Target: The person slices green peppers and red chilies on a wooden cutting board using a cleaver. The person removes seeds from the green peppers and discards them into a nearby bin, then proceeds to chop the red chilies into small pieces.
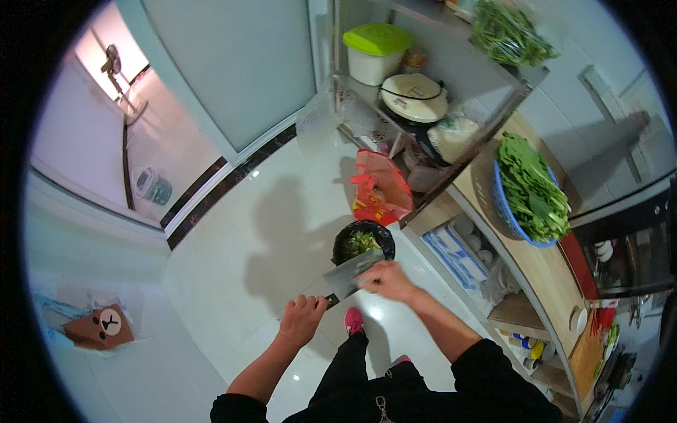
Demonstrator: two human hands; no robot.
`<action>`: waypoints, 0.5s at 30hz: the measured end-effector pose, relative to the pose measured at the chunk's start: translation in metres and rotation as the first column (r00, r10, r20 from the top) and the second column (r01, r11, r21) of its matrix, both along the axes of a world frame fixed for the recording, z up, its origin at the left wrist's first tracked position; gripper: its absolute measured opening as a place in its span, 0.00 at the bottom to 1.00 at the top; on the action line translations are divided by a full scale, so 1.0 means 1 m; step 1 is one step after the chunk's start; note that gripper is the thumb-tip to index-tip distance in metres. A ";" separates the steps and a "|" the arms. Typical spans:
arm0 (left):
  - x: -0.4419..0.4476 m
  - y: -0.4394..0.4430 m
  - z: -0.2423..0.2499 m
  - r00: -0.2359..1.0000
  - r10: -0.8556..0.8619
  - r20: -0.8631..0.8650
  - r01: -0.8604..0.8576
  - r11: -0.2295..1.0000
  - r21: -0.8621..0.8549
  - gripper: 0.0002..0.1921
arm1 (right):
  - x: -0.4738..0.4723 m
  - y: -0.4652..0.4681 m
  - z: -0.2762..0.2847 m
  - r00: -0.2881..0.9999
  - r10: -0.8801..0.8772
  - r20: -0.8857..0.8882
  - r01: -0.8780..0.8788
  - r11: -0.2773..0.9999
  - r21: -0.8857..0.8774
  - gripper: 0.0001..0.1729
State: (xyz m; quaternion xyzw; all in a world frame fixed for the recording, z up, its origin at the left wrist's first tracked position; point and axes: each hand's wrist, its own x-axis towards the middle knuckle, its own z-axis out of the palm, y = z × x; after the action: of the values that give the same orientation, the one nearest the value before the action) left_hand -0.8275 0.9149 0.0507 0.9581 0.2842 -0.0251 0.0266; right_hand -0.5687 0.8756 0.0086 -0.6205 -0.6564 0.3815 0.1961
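Observation:
My left hand (302, 320) grips the dark handle of a cleaver (344, 275). Its broad metal blade points away from me, tilted, with the far end over the near rim of a black-lined waste bin (390, 238). Green vegetable scraps (360, 244) lie inside that bin. At the right side of the blade is my right hand (389, 280), fingers bent and blurred, apparently touching the metal. Dark bits show by its fingertips, and whether it pinches anything is unclear.
A red plastic bag (378, 190) stands behind the bin. To the right, a wooden counter (539, 280) carries a blue basket (505, 206) of leafy greens. A metal shelf rack (500, 140) holds a lidded container (373, 58) and a cooker (415, 98). A sliding door (232, 69) stands at the back.

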 end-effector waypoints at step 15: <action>0.067 -0.101 0.034 0.912 0.405 0.061 -0.076 0.315 -0.946 0.20 | 0.123 -0.277 -0.018 0.036 -0.857 -0.513 0.876 0.275 -0.397 0.11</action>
State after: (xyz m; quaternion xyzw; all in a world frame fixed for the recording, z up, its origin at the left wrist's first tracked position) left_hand -0.7602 0.8137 0.0851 0.7099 0.3532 -0.0374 0.6082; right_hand -0.4456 0.5991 -0.0096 -0.7074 -0.0362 0.3621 0.6059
